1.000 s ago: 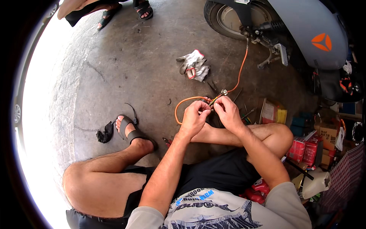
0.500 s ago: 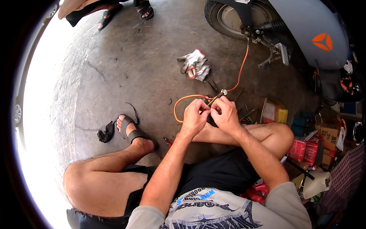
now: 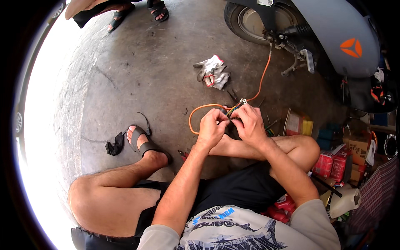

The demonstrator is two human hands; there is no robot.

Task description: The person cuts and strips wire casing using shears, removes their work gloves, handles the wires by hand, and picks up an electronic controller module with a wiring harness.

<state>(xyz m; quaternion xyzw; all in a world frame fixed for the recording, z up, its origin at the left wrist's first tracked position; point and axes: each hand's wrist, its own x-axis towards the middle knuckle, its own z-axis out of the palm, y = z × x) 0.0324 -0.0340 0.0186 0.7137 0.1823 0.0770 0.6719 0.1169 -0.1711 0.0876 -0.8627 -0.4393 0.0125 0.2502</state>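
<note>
Above my crossed shin, my left hand is closed in a pinch on thin wires. My right hand pinches close beside it, its fingertips almost touching the left ones. Between the hands, thin yellow, green and blue wires show. Light-coloured metal terminals stick out just beyond my right fingers. An orange cable runs down from the scooter's rear wheel to the wires and loops out left of my hands. My fingers hide exactly what lies at their tips.
Grey-white work gloves lie on the concrete floor beyond my hands. A scooter's rear wheel and kickstand stand at upper right. Boxes and tools crowd the right side. A black plastic scrap lies by my sandal. Another person's sandalled feet show at the top.
My right fingers have lifted and spread slightly over the wires. The terminals have shifted a little left. My left hand stays nearly in place, still pinching.
</note>
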